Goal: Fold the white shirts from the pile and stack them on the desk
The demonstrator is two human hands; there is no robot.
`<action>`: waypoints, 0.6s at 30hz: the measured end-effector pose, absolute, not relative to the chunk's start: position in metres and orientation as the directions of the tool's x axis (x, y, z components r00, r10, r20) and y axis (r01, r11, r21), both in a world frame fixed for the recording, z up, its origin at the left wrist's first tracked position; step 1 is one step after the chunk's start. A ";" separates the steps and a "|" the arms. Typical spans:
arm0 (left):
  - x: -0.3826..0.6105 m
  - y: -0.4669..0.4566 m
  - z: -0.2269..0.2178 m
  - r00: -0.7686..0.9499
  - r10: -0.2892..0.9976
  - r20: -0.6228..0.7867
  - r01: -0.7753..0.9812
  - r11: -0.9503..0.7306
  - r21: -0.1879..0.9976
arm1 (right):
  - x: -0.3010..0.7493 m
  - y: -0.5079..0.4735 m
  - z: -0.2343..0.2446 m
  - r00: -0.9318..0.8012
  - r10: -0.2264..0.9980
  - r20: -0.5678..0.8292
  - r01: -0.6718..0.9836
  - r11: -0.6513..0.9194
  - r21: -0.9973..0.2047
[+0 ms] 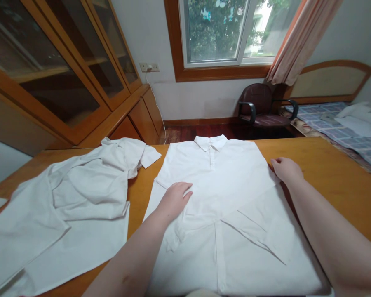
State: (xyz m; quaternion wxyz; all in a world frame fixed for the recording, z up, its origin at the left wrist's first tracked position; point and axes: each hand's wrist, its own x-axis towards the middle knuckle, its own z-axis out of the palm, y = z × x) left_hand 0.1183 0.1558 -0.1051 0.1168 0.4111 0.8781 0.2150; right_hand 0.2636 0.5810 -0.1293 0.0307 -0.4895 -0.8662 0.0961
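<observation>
Head view: orange wooden table (327, 173) by a wood-framed window (216, 70).
Left hand (174, 200): flat, fingers apart, on folded white cotton shirt (222, 181).
Right hand (286, 170): spread, touching shirt's edge.

Folded shirt (222, 181) lies centrally on the bench (334, 173); a crumpled shirt (80, 194) lies to its left. Chair (262, 107) stands behind the bench, bed (352, 132) at right.

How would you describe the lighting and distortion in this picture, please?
Head view: soft daylight from the window, with no glare. The flat-laid shirt shows only faint crease shadows. The wide lens makes the cabinet lean outward. Focus looks sharp throughout.
</observation>
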 end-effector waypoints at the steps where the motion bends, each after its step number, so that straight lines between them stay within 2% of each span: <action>1: 0.120 0.156 -0.104 -0.657 0.754 -0.030 0.661 0.594 0.459 | 0.268 0.577 -0.127 -0.492 0.866 -0.093 0.863 0.471 -0.182; 4: 0.123 0.156 -0.101 -0.722 0.687 -0.082 0.608 0.687 0.397 | 0.278 0.564 -0.122 -0.490 0.853 -0.178 0.869 0.464 -0.169; 9: 0.123 0.154 -0.101 -0.778 0.612 -0.141 0.542 0.768 0.341 | 0.286 0.549 -0.118 -0.553 0.812 -0.187 0.833 0.528 -0.167; 14: 0.120 0.154 -0.101 -0.782 0.609 -0.130 0.536 0.764 0.358 | 0.289 0.552 -0.116 -0.574 0.804 -0.159 0.818 0.550 -0.168; 18: 0.116 0.152 -0.105 -0.805 0.562 -0.192 0.480 0.806 0.346 | 0.289 0.556 -0.117 -0.579 0.794 -0.187 0.815 0.566 -0.120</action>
